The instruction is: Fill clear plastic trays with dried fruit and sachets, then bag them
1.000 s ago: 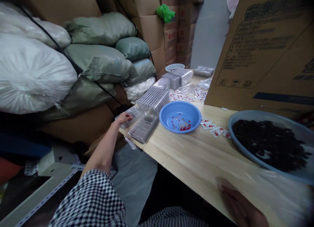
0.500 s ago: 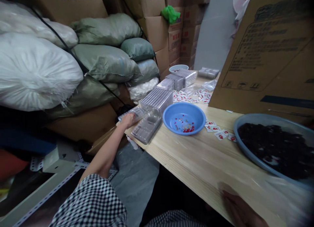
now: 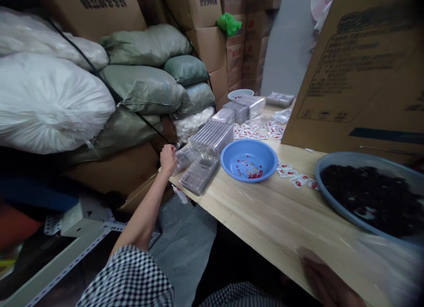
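Note:
My left hand (image 3: 168, 160) is stretched out to the table's left edge, its fingers curled closed beside a clear plastic tray (image 3: 185, 157). Whether it grips that tray's edge or something small is hidden. A second clear compartment tray (image 3: 199, 174) lies just right of it, in front of a row of stacked clear trays (image 3: 212, 135). My right hand (image 3: 327, 278) is low at the table's front right, dim and partly cut off, with fingers stretched out and nothing visible in it. Nearest to it is some blurred clear plastic (image 3: 386, 267).
A blue basin (image 3: 228, 159) holds small red and pale bits. Small printed sachets (image 3: 298, 180) lie beside it. A large basin (image 3: 323, 190) of dark pieces stands at right before a cardboard box (image 3: 357, 77). Stuffed sacks (image 3: 145, 88) are piled at left.
My left hand has moved left from on top of the clear tray to its left edge, its fingers now curled higher up. My right hand has hardly moved.

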The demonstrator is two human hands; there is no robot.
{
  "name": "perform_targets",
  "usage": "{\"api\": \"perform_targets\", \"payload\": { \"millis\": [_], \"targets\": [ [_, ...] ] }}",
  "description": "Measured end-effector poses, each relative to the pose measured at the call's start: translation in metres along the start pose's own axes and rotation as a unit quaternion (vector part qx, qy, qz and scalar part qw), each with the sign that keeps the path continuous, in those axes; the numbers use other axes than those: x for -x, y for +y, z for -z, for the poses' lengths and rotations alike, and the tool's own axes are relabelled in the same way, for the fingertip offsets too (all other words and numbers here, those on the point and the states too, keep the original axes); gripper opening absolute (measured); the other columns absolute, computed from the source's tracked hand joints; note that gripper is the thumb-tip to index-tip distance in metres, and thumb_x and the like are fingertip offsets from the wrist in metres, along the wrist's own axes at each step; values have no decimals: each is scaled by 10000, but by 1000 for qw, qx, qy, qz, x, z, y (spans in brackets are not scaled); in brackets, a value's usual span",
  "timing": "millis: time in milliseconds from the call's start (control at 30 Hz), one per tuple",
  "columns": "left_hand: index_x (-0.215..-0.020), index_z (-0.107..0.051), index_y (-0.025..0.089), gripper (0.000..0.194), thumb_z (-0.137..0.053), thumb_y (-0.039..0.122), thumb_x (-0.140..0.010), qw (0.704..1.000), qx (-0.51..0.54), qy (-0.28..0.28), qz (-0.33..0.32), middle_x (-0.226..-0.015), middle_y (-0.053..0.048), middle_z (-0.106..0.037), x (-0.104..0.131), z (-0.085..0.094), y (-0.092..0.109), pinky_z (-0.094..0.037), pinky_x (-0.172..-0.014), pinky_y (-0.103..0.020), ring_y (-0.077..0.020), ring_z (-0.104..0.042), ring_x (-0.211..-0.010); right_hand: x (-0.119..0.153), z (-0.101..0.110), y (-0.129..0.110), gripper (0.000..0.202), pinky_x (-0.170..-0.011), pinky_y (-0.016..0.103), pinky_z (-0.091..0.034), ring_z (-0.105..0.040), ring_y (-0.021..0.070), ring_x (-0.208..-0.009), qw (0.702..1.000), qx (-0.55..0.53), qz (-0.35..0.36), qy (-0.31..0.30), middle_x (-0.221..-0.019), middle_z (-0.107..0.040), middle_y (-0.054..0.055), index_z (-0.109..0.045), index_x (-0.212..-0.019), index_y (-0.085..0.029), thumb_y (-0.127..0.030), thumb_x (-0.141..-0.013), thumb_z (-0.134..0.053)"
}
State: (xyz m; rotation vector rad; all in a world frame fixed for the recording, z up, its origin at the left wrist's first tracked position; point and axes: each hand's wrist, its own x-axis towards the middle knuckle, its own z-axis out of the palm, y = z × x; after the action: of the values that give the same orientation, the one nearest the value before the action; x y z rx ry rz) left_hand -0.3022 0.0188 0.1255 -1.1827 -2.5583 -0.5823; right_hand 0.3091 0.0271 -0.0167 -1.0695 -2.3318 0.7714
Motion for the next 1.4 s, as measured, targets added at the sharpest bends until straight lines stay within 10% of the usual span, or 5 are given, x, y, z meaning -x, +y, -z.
{"api": "perform_targets", "payload": {
  "millis": [133,300,567,1033,1400],
  "targets": [
    [-1053,-474,207,144,-355,258,-990,959,207,123,-148,-1218,-102,-629,36,54,67,-453,-972,-347,-197,-602,-1106,2,21,-48,332,-945,380,-600,-695,255,-1095,993,10,-11,114,-1241,-698,69,-683,-1205,-214,-377,-967,-518],
    [-1010,-504,239,101,-414,282,-996,868,329,-208,-307,-978,-41,-716,116,91,184,-519,-806,-296,-169,-681,-874,-7,54,-122,438,-1111,527,-439,-533,299,-1317,975,49,51,213,-1379,-602,55,-570,-1368,-314,-203,-945,-561],
    [-850,-481,191,129,-385,168,-933,701,248,-582,-330,-730,-26,-687,160,-70,305,-511,-644,-258,-143,-656,-651,-42,-12,-75,715,-1166,649,-231,-181,357,-1508,977,176,120,14,-1597,-334,102,-474,-1455,-261,-301,-810,-781],
    [-1047,-598,213,244,-471,393,-942,886,256,-234,-308,-989,-63,-711,78,-47,263,-471,-755,-285,-197,-651,-858,-106,108,20,294,-1050,452,-452,-587,269,-1220,962,124,-98,224,-1235,-683,128,-684,-1205,-190,-276,-971,-529],
    [-796,-620,202,167,-618,218,-631,793,85,-500,-338,-738,-5,-665,41,-148,279,-436,-630,-241,-165,-594,-671,-205,122,93,217,-745,221,-466,-659,182,-921,952,174,-252,-25,-984,-731,33,-740,-923,-229,-212,-721,-815]
  ]
}}
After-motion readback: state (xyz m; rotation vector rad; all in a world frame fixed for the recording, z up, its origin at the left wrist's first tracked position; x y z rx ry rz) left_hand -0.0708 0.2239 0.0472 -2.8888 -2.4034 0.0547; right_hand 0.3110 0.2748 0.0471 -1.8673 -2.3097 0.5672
